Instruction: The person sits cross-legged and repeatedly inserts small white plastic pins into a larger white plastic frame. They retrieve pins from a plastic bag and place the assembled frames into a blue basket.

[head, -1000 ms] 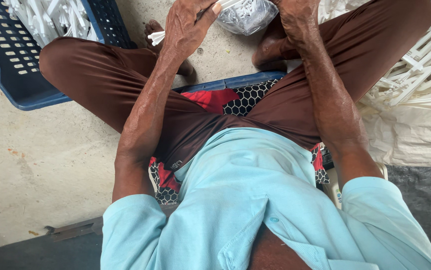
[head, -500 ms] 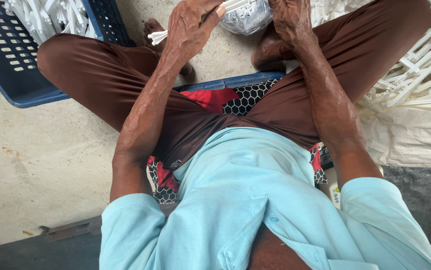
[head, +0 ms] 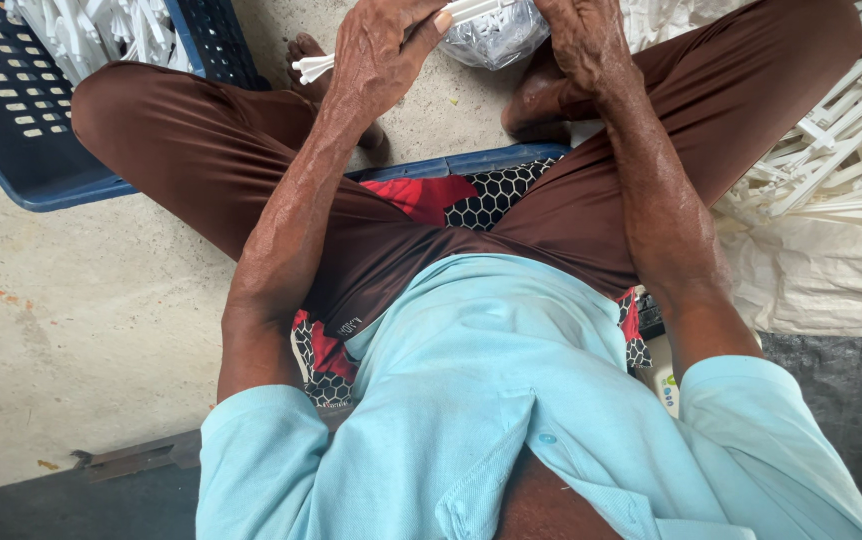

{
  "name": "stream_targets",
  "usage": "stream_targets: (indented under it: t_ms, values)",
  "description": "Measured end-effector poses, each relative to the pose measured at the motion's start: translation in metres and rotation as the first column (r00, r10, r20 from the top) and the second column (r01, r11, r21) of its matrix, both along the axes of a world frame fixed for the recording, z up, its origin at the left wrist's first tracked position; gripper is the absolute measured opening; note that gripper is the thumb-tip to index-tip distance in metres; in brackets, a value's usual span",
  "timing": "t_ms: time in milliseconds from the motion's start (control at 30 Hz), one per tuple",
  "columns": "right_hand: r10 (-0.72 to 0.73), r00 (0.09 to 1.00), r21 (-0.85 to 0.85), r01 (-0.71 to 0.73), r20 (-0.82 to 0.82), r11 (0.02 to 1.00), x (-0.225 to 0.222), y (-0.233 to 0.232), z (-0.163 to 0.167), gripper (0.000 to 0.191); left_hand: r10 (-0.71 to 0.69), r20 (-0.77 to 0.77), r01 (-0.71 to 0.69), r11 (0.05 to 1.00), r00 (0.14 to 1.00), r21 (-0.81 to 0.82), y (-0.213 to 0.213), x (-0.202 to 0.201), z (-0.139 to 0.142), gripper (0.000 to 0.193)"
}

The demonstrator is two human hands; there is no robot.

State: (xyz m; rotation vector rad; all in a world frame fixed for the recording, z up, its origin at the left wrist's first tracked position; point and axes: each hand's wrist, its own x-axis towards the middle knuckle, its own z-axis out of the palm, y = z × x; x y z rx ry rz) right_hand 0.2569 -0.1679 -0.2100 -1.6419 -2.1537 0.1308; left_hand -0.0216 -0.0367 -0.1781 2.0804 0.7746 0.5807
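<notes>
Bagging step, I'd say: left hand [head: 381, 55] fingers clamped on white sticks [head: 316, 67], right hand [head: 581, 40] closed on clear bag [head: 496, 40] above the feet; next needs sticks lined w/ bag mouth.

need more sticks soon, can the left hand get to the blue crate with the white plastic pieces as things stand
Probably yes: the blue crate sits open-topped just beyond the left knee, nothing covering it. But the left hand is gripping a white plastic piece, so it isn't free.
</notes>
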Motion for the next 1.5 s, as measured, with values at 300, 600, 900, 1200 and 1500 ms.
stream_targets:
  t_ms: [300,600,900,1200,1500]
  values:
    - [-0.473,0.822,-0.47,0.298,-0.315,0.831,-0.004,0.009,-0.016,0.045,-0.007,0.023,0.007,1.0,1.0,0.011,-0.001,0.0,-0.003,0.026]
    - [-0.216,0.748,-0.184,0.127,-0.628,0.975,-0.011,0.005,0.006,0.036,-0.011,0.067,0.007,0.998,0.998,0.066,-0.003,-0.001,-0.004,0.027]
    - [-0.461,0.732,-0.406,0.271,-0.502,0.873,-0.015,0.011,0.008,0.043,-0.016,-0.011,0.016,1.0,1.0,-0.017,-0.002,-0.002,-0.001,0.028]
    - [-0.154,0.764,-0.159,0.068,-0.626,0.985,-0.016,0.004,0.02,0.045,-0.03,-0.056,0.03,0.999,0.998,-0.015,-0.002,-0.005,0.01,0.027]
    - [-0.257,0.83,-0.236,0.156,-0.494,0.959,-0.004,0.006,-0.004,0.05,0.008,0.034,-0.012,0.996,0.999,0.093,0.001,-0.003,0.008,0.026]
